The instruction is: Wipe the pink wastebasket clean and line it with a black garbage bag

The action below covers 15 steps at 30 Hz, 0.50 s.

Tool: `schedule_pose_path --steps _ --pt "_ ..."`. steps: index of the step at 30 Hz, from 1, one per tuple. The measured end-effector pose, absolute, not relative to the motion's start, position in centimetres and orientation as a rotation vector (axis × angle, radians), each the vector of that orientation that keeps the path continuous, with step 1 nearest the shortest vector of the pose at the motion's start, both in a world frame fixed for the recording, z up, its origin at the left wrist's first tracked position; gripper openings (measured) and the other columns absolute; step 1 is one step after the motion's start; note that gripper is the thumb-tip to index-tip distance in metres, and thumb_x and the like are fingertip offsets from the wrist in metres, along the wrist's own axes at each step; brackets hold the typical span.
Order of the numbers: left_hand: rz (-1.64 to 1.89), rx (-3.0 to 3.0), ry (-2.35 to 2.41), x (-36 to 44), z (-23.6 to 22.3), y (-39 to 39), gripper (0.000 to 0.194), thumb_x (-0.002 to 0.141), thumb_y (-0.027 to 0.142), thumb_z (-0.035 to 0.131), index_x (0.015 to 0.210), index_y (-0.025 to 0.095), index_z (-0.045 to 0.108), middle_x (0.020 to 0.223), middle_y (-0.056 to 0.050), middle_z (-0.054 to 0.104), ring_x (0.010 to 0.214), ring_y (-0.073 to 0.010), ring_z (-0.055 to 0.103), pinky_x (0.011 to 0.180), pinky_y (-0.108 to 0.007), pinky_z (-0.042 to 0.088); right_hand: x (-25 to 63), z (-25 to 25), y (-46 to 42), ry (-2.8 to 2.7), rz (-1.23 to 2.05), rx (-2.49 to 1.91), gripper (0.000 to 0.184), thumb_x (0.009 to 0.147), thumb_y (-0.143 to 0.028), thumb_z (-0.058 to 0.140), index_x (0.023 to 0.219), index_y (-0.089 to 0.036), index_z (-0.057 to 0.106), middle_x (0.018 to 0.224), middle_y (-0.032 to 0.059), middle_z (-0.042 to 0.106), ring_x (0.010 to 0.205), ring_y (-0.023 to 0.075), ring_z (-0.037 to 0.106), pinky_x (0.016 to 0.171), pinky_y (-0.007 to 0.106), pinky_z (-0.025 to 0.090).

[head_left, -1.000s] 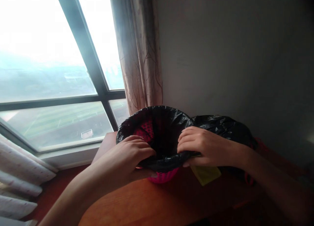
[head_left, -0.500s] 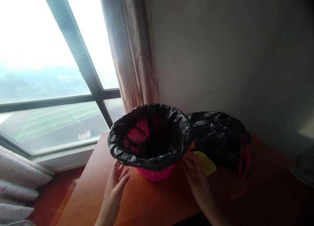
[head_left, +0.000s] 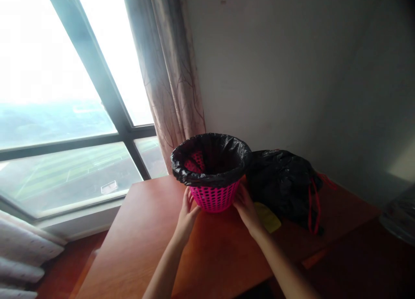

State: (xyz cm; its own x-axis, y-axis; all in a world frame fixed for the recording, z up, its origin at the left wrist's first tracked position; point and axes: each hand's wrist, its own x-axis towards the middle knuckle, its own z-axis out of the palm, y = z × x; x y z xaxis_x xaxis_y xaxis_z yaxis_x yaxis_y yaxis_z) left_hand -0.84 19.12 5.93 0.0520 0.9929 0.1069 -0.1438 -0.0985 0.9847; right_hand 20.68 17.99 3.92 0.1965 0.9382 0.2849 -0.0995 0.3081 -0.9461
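Observation:
A pink perforated plastic wastebasket (head_left: 214, 198) stands upright near the middle of the wooden table. A black bin liner (head_left: 210, 179) covers its rim and folds outward over it; inside, bare pink wall shows on the left. My left hand (head_left: 188, 212) grips the lower left side, with the thumb in front. On the opposite side my right hand (head_left: 245, 207) is held against the wall, its fingertips partly hidden. Just right of that hand lie a flat yellow piece (head_left: 268, 217) and a full-looking black garbage bag (head_left: 282, 186) with red drawstrings.
The wooden table (head_left: 136, 242) ends on the left before a window (head_left: 74, 173) and a patterned curtain (head_left: 171, 87). A grey wall (head_left: 275, 74) rises behind. At the far right sits a clear plastic-wrapped thing (head_left: 400, 219).
The wastebasket now appears smaller and farther from me, with more of its pink side showing. Both hands have moved forward and closed in on its sides. The view has shifted slightly.

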Motion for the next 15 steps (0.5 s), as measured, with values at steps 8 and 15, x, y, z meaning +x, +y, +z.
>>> schedule_pose_path --steps 8,15 --pt "1.277 1.235 0.899 5.4 4.9 23.8 0.093 0.071 0.016 0.068 0.152 0.028 0.024 0.159 -0.012 0.032 0.145 -0.0296 0.031 0.117 -0.046 0.030 23.3 0.6 18.2 -1.182 0.429 -1.305 0.065 0.084 -0.023 0.049 0.147 -0.017 0.037 0.142 0.0170 0.054 0.126 0.0280 0.057 0.104 0.049 0.049" --pt "1.319 1.277 0.887 8.8 3.6 25.2 0.096 0.072 0.011 0.064 0.155 0.027 0.019 0.159 -0.009 0.032 0.147 -0.0264 0.029 0.119 -0.042 0.027 25.2 -1.0 10.4 -1.595 0.000 -1.599 0.042 0.088 -0.016 0.043 0.126 -0.017 0.062 0.138 0.0149 0.057 0.131 0.0328 0.051 0.108 0.054 0.045"
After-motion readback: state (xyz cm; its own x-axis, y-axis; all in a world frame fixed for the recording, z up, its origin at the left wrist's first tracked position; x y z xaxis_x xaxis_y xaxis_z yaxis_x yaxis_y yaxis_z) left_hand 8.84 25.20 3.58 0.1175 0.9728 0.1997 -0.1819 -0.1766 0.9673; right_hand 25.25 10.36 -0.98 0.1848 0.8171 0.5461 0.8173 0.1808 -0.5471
